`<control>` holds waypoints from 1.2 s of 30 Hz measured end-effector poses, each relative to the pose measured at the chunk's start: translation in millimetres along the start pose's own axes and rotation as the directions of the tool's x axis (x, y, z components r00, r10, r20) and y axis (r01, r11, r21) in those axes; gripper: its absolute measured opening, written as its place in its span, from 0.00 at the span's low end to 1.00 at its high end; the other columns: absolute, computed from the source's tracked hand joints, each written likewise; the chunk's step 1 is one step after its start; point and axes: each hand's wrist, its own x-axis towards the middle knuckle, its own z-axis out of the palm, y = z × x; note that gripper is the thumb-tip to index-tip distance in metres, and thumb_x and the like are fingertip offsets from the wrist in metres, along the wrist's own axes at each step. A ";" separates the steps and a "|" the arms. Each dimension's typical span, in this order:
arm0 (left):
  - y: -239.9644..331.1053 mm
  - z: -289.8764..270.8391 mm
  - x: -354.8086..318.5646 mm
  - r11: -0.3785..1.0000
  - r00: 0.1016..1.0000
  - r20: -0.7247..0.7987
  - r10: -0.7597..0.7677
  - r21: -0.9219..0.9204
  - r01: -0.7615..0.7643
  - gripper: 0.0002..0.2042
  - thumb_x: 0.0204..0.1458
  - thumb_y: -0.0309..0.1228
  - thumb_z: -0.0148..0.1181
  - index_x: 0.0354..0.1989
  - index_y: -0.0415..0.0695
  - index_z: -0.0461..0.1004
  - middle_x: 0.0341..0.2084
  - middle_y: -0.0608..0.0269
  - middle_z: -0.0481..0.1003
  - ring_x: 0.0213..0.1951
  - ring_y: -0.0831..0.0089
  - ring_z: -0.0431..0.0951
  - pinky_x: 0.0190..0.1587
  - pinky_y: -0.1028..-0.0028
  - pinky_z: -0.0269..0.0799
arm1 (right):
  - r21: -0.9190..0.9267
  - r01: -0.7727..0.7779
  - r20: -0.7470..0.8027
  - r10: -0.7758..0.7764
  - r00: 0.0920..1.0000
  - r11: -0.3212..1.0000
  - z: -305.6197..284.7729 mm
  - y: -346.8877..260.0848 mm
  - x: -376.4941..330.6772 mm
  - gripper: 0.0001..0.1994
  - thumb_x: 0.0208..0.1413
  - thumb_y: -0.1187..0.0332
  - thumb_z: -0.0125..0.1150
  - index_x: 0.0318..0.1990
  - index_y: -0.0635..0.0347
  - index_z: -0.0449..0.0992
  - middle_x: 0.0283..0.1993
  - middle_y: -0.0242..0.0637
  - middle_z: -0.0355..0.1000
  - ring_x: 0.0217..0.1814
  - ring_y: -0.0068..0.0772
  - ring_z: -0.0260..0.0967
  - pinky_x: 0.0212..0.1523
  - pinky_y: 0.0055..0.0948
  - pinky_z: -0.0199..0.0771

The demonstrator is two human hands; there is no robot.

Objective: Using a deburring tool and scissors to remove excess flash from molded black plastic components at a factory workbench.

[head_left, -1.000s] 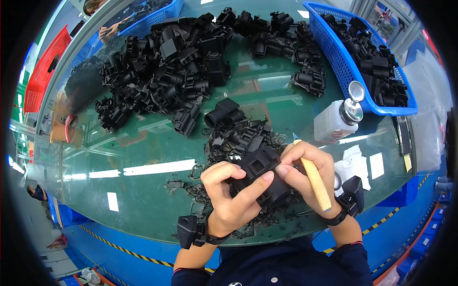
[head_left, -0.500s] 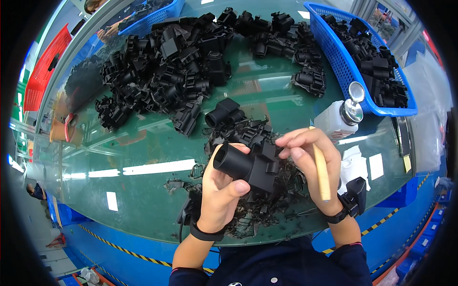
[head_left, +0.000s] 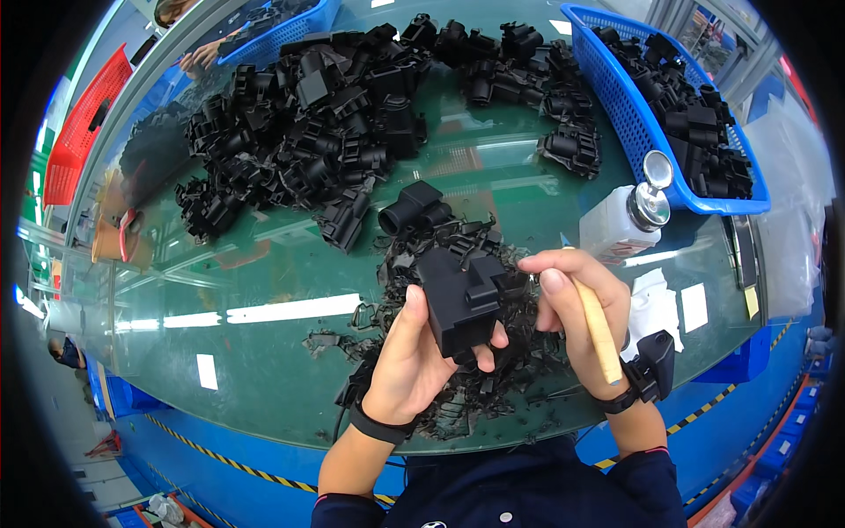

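Observation:
My left hand (head_left: 407,374) holds a black plastic housing (head_left: 462,304), its boxy side turned up. The thumb presses one side and fingertips show at the other. In my right hand (head_left: 585,277) lies a slim tool with a pale yellow handle (head_left: 598,330), its bluish pointed end beyond the index finger. The right fingers are curled close to the housing's right side, apart from it. What the right fingertips pinch, if anything, is too small to tell. Under both hands spreads a heap of black plastic scraps (head_left: 458,405). Another black housing (head_left: 414,209) sits at its far edge.
A large pile of black housings (head_left: 299,132) covers the far left of the green table (head_left: 264,352). More lie along the back. At right stand a blue basket (head_left: 616,106) full of housings and a white bottle with a metal top (head_left: 620,220). White paper (head_left: 653,304) lies nearby.
My left hand has turned the housing, so its round tube no longer faces up-left and the boxy side shows. My right hand has shifted slightly, still with the tool.

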 end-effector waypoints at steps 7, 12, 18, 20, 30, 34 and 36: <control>0.8 2.6 3.2 0.995 0.997 0.033 -0.065 -0.067 0.067 0.32 0.57 0.54 0.28 0.56 0.35 0.56 0.45 0.50 0.68 0.41 0.60 0.75 0.39 0.69 0.76 | 0.036 0.298 -0.049 -0.296 0.954 0.954 9.7 24.1 6.4 0.04 0.49 0.78 0.58 0.28 0.64 0.69 0.28 0.35 0.70 0.27 0.18 0.65 0.30 0.17 0.65; 1.2 -2.2 3.5 0.992 0.995 0.030 -0.090 -0.091 0.093 0.32 0.57 0.53 0.28 0.55 0.35 0.57 0.46 0.50 0.67 0.43 0.59 0.74 0.43 0.66 0.75 | -0.129 0.292 -0.053 -0.301 0.952 0.948 7.6 22.2 3.5 0.06 0.44 0.77 0.62 0.30 0.63 0.71 0.20 0.29 0.65 0.25 0.18 0.61 0.27 0.18 0.60; -1.0 18.9 2.0 0.981 0.972 -0.236 0.012 0.189 0.034 0.31 0.58 0.53 0.27 0.56 0.37 0.56 0.45 0.50 0.68 0.47 0.61 0.71 0.50 0.65 0.70 | -0.316 0.444 0.063 -0.448 0.892 0.839 10.6 19.3 3.5 0.12 0.37 0.74 0.67 0.32 0.60 0.72 0.16 0.28 0.62 0.24 0.28 0.62 0.34 0.26 0.57; -1.6 23.3 2.8 0.974 0.978 -0.207 0.027 0.227 0.021 0.30 0.58 0.52 0.29 0.56 0.37 0.56 0.47 0.51 0.67 0.49 0.63 0.70 0.51 0.64 0.68 | -0.394 0.518 0.082 -0.532 0.843 0.760 9.2 19.6 5.0 0.10 0.38 0.75 0.65 0.31 0.60 0.72 0.19 0.30 0.66 0.25 0.28 0.64 0.35 0.27 0.58; -2.2 -2.7 3.6 0.992 0.995 0.036 -0.093 -0.081 0.096 0.32 0.57 0.54 0.28 0.54 0.36 0.59 0.42 0.52 0.70 0.43 0.60 0.74 0.45 0.66 0.73 | 0.000 0.208 -0.105 -0.207 0.973 0.978 5.2 22.4 2.3 0.03 0.53 0.74 0.55 0.31 0.65 0.70 0.26 0.34 0.69 0.21 0.18 0.63 0.23 0.15 0.63; -0.7 0.3 2.5 0.991 0.995 0.050 -0.082 -0.103 0.087 0.31 0.58 0.53 0.28 0.55 0.38 0.58 0.43 0.52 0.69 0.44 0.61 0.73 0.45 0.66 0.73 | -0.104 0.405 -0.116 -0.416 0.902 0.908 11.8 25.7 5.8 0.05 0.46 0.76 0.60 0.31 0.64 0.71 0.22 0.32 0.68 0.21 0.21 0.62 0.28 0.20 0.62; -0.6 4.8 1.9 0.997 0.998 -0.021 -0.057 -0.050 0.055 0.29 0.58 0.52 0.30 0.55 0.38 0.57 0.45 0.53 0.68 0.45 0.62 0.73 0.45 0.65 0.73 | -0.181 0.447 -0.054 -0.463 0.885 0.876 11.3 25.2 6.1 0.05 0.44 0.76 0.61 0.30 0.63 0.71 0.21 0.32 0.67 0.21 0.24 0.62 0.29 0.22 0.61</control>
